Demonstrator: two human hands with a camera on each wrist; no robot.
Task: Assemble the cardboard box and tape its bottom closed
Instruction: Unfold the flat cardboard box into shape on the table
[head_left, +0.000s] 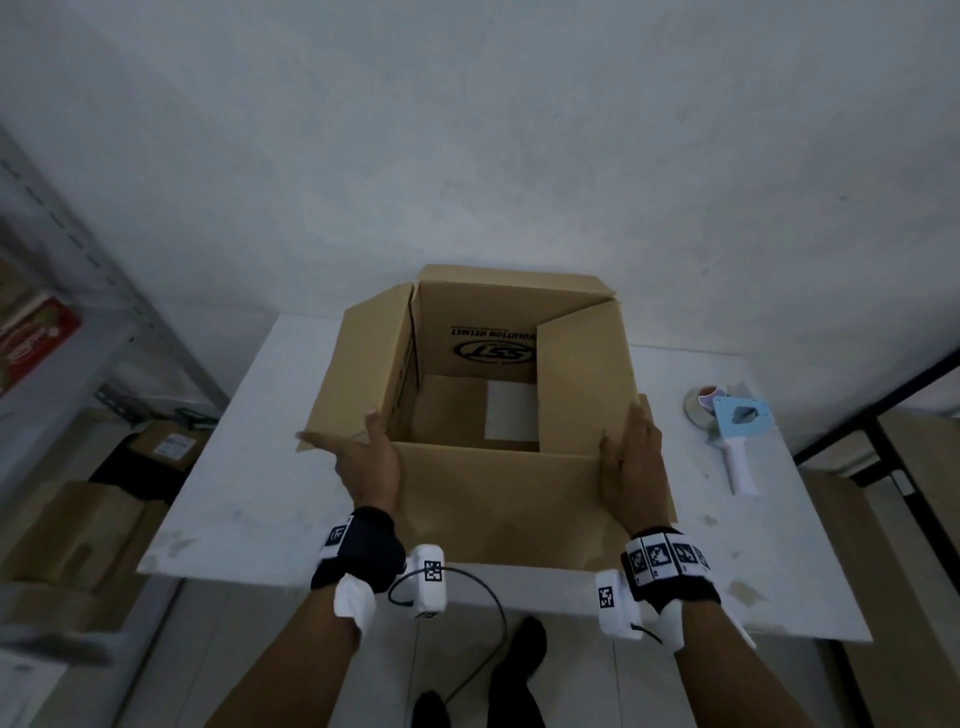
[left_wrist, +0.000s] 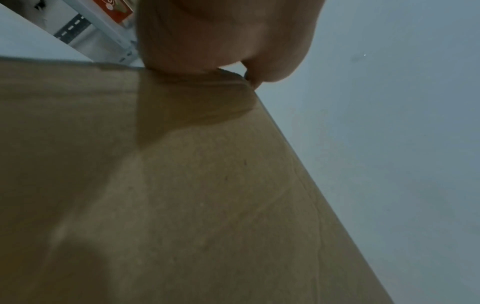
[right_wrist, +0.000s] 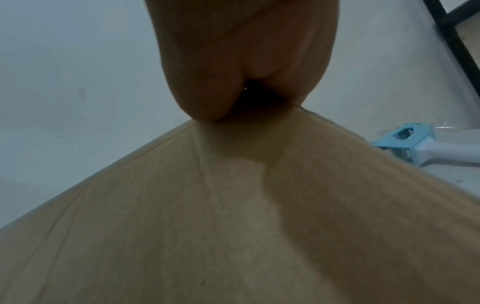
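A brown cardboard box (head_left: 498, 499) stands on the white table (head_left: 249, 499), its upper flaps raised and spread. Through a gap between the flaps at its floor a patch of white table shows. My left hand (head_left: 363, 457) grips the near-left corner, thumb over the rim and fingers stretched along the left flap. At the near-right corner my right hand (head_left: 631, 467) pinches the cardboard. In the left wrist view my left hand (left_wrist: 221, 37) lies over the cardboard (left_wrist: 182, 195) edge; its fingers are hidden. In the right wrist view my right hand (right_wrist: 233, 61) clasps the cardboard (right_wrist: 233, 226) corner.
A light blue tape dispenser (head_left: 740, 431) with a white handle lies on the table right of the box, and it shows in the right wrist view as the tape dispenser (right_wrist: 415, 144). A metal shelf (head_left: 78, 338) and stacked cartons (head_left: 78, 530) stand at the left. A black frame (head_left: 883, 415) is at the right.
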